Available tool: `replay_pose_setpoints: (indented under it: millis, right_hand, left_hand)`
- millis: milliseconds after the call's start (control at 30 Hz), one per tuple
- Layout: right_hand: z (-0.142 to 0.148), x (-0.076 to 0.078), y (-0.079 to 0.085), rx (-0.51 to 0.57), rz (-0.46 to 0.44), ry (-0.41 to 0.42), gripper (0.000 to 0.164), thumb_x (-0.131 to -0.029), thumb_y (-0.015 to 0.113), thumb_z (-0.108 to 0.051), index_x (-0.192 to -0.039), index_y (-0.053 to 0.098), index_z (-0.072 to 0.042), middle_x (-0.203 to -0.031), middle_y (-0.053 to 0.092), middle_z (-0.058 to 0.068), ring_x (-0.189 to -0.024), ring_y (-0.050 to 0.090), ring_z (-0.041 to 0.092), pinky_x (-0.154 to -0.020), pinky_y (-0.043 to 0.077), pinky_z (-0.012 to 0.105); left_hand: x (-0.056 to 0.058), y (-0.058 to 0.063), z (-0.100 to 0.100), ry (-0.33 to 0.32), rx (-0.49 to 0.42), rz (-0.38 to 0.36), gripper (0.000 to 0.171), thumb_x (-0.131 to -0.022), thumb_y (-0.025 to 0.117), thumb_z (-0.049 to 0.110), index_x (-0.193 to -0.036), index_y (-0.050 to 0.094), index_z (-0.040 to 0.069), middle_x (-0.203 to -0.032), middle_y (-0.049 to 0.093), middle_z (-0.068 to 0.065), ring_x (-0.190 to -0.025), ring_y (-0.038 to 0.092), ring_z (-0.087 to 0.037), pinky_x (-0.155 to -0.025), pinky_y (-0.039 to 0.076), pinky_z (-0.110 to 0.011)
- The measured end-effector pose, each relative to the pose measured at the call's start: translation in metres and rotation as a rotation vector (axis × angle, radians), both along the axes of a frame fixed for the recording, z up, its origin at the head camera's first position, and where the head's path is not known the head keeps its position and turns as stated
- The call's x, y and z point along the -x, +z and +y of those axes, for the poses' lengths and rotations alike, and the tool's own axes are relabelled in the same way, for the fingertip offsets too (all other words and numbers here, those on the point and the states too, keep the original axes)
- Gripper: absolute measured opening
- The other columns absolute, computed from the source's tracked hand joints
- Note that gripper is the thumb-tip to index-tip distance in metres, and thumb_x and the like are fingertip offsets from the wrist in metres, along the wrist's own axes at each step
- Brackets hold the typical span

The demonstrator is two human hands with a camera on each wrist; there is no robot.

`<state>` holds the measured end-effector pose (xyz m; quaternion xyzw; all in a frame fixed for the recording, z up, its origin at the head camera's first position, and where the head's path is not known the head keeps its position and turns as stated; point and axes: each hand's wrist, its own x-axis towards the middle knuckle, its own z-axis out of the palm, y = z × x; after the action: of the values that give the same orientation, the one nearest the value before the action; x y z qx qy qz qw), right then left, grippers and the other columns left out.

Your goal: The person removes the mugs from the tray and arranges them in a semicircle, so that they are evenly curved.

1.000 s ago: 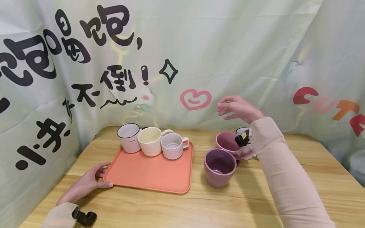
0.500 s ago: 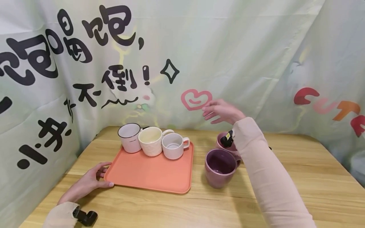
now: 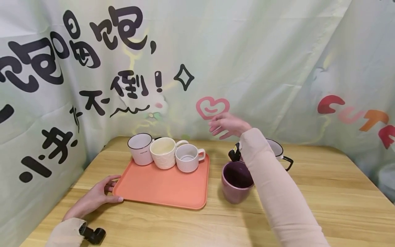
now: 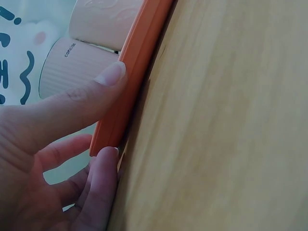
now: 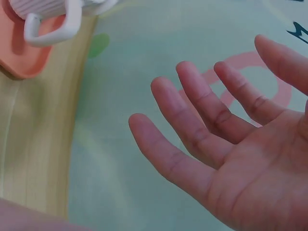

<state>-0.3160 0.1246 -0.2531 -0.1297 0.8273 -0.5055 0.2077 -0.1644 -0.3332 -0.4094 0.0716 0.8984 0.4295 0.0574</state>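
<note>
My left hand (image 3: pixel 95 197) grips the front left corner of the orange tray (image 3: pixel 160 188). In the left wrist view its thumb (image 4: pixel 91 91) lies along the tray's edge and a fingertip touches the corner. On the tray's back part stand three mugs: a white one with a black rim (image 3: pixel 140 151), a cream one (image 3: pixel 163 154) and a ribbed white one (image 3: pixel 186 158). My right hand (image 3: pixel 229 126) hangs in the air above the table's back, right of the tray. Its fingers are spread and relaxed, with nothing in them, as the right wrist view shows.
Right of the tray stands a purple mug (image 3: pixel 236 185). Behind my right forearm is a white mug (image 3: pixel 276 148) with a black rim and handle. The forearm and wrist camera hide a pink mug there. A printed curtain (image 3: pixel 262 51) hangs behind the table (image 3: pixel 339 192).
My right hand has moved left and slightly down, away from the mugs on the right, and its forearm now covers the pink mug. The left hand, tray and mugs have stayed in place.
</note>
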Motion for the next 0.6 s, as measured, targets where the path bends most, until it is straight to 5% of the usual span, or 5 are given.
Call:
replay_pose_setpoints:
  millis: [267, 600]
  right_hand:
    - [-0.017, 0.000, -0.005, -0.133, 0.018, 0.061, 0.042, -0.104, 0.055, -0.023, -0.136, 0.051, 0.004, -0.117, 0.063, 0.017, -0.108, 0.062, 0.031, -0.089, 0.051, 0.046]
    - [-0.030, 0.000, -0.012, -0.097, -0.044, 0.104, 0.042, -0.104, 0.056, -0.022, -0.138, 0.048, 0.003, -0.121, 0.061, 0.019, -0.113, 0.060, 0.034, -0.093, 0.051, 0.047]
  left_hand:
    - [0.000, -0.002, 0.001, 0.008, 0.013, -0.004, 0.082, -0.083, 0.084, 0.010, -0.145, 0.036, -0.014, -0.117, 0.059, -0.017, -0.100, 0.057, -0.024, -0.080, 0.048, -0.029]
    - [0.001, -0.001, 0.001, 0.014, 0.030, -0.006, 0.083, -0.083, 0.085, 0.014, -0.145, 0.038, -0.012, -0.117, 0.059, -0.017, -0.100, 0.058, -0.022, -0.082, 0.048, -0.032]
